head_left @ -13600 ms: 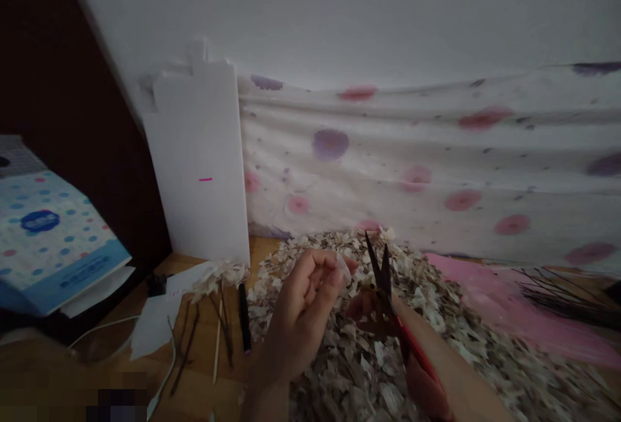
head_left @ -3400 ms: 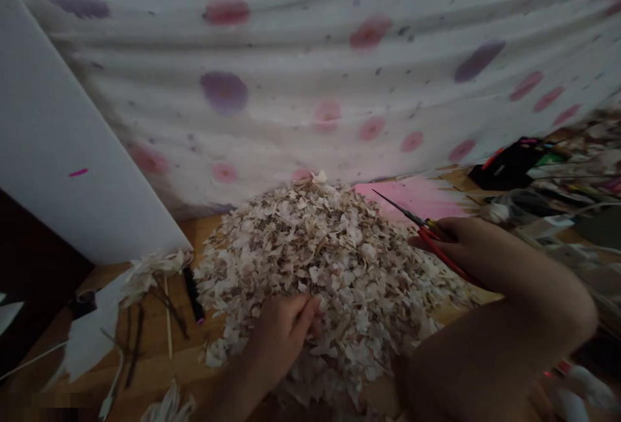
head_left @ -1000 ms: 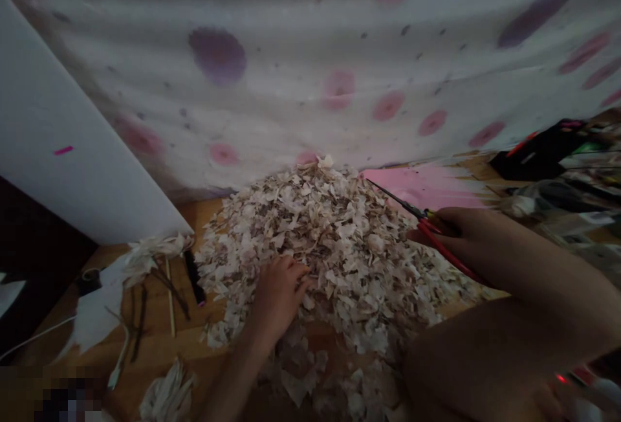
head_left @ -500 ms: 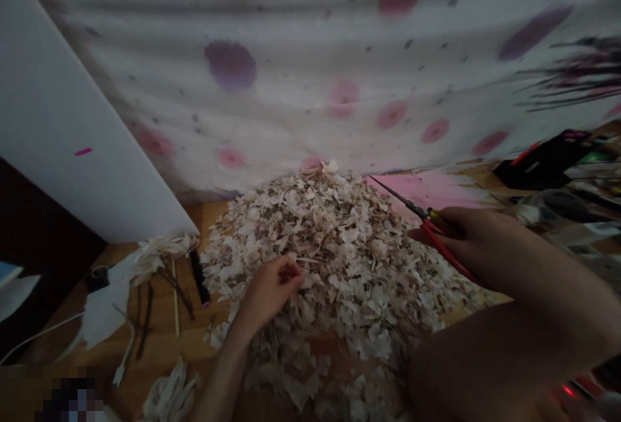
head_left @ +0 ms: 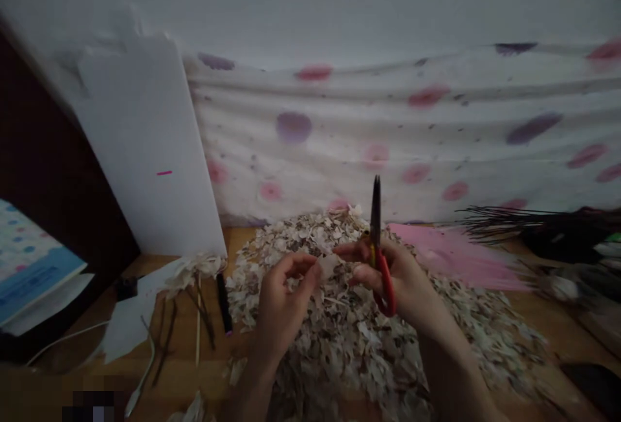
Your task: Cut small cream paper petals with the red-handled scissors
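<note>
Over the heap of dry, pale petal-like flakes, my left hand pinches a thin whitish flake between thumb and fingertips. Close to its right, my right hand is wrapped round red-handled scissors. The dark blades point up and look closed or nearly so. Its thumb and forefinger reach towards the flake; whether they touch it I cannot tell.
A white board leans at left, near a black marker, thin sticks and a crumpled white flower-like bundle. Spotted cloth hangs behind. A pink sheet and dark thin stems lie at right.
My left hand has lifted from the heap with a flake. My right hand has come in beside it, the scissors turning from pointing left to upright. The view has tilted up.
</note>
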